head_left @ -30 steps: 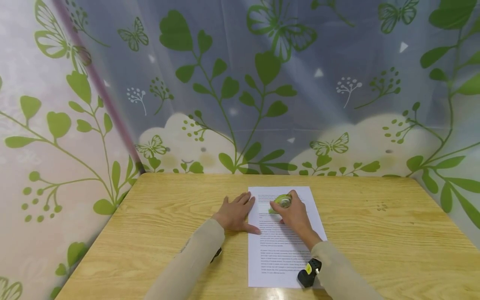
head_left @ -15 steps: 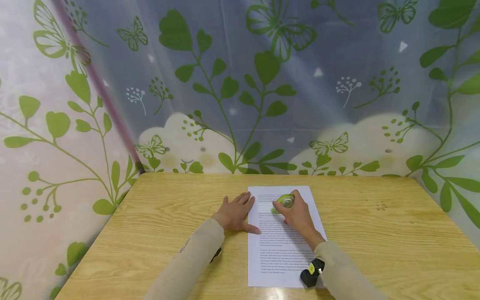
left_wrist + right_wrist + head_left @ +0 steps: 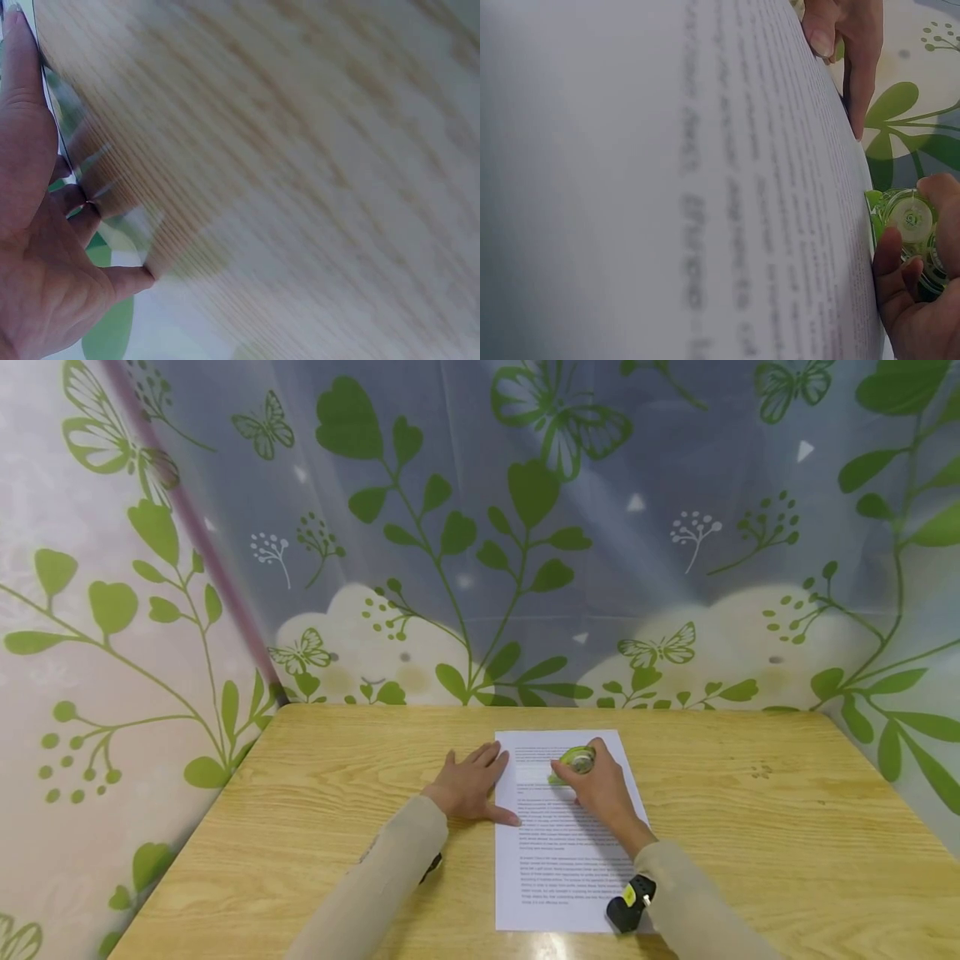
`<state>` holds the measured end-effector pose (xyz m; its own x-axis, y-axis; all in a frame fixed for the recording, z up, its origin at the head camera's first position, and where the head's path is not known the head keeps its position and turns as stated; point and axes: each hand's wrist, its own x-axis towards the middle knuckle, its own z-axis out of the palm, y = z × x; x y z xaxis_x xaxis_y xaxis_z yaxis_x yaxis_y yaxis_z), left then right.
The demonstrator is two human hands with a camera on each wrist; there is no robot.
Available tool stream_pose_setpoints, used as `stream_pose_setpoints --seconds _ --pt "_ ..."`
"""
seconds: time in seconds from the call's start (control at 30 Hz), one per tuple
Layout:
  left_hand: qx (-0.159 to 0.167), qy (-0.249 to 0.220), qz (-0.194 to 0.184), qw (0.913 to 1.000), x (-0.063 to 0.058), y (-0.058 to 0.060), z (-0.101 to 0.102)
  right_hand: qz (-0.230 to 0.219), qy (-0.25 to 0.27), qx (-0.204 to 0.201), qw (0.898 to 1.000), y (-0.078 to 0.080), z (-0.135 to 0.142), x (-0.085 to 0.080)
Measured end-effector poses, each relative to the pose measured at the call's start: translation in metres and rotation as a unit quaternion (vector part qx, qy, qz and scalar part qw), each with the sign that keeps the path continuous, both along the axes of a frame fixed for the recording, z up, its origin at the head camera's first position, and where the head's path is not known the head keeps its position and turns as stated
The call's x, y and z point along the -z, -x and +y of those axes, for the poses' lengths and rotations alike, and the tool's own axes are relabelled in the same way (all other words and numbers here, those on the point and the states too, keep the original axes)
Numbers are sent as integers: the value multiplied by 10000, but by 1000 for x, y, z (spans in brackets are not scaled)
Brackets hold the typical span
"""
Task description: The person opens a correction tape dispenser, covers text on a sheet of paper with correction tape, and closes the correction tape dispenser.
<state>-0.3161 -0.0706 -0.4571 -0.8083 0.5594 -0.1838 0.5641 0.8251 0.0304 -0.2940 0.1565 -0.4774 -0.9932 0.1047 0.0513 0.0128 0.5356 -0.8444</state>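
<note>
A printed sheet of paper (image 3: 547, 877) lies on the wooden table. My right hand (image 3: 606, 793) pinches a green, see-through correction tape (image 3: 577, 761) between thumb and fingers, its tip down at the upper part of the sheet. In the right wrist view, the round reels of the correction tape (image 3: 909, 217) show through its case, and its tip meets the paper. My left hand (image 3: 471, 787) lies with fingers spread over the sheet's left edge, thumb and fingertips on the paper. A pale band without print runs left of the tip, between text lines.
The wooden table (image 3: 360, 752) reaches back to a patterned curtain (image 3: 420, 527) with leaves and butterflies. Another curtain side (image 3: 90, 693) borders the left. A black wrist device (image 3: 628, 906) hangs by the right sleeve, over the sheet's lower right corner.
My right hand has slid the correction tape a short way to the right across the sheet. My left hand has stayed in place on the paper's edge.
</note>
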Motion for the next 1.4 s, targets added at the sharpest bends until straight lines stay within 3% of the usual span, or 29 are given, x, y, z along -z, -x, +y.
stream_pose_setpoints --seconds 1.4 --pt "-2 -63 -14 10000 1 0 -1 -137 104 61 9998 -3 18 -3"
